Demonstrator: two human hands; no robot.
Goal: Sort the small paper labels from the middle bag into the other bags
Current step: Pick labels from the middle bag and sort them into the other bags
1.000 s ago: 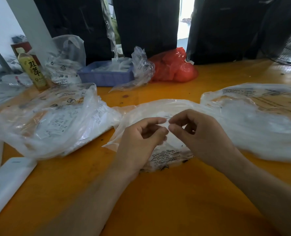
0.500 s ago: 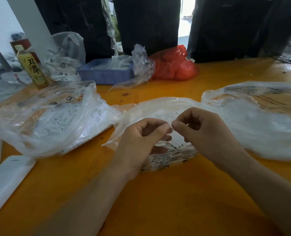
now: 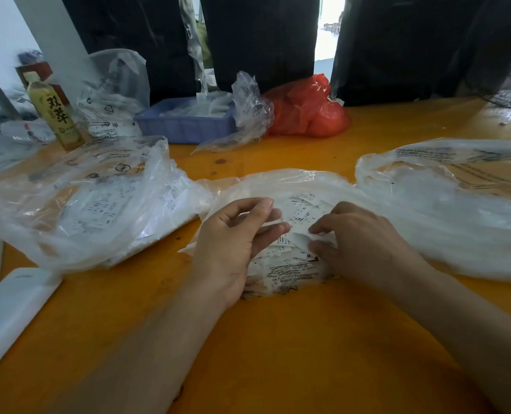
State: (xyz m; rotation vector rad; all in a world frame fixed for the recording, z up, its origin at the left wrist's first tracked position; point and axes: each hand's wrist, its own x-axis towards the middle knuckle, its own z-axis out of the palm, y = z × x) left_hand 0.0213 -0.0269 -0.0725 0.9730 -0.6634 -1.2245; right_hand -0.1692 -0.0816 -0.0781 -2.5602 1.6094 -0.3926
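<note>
Right hand (image 3: 359,234) pinching label (image 3: 296,238), knuckles up.

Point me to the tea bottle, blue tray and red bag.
tea bottle (image 3: 57,115): head view, on its label.
blue tray (image 3: 185,128): head view, on its front wall.
red bag (image 3: 308,110): head view, on its crumpled middle.

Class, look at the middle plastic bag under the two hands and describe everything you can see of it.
The middle bag is thin, clear, crinkled plastic lying flat on the orange table, black print along its near edge. Small white paper labels fill it. The left hand and right hand rest on it, each pinching labels.
</note>
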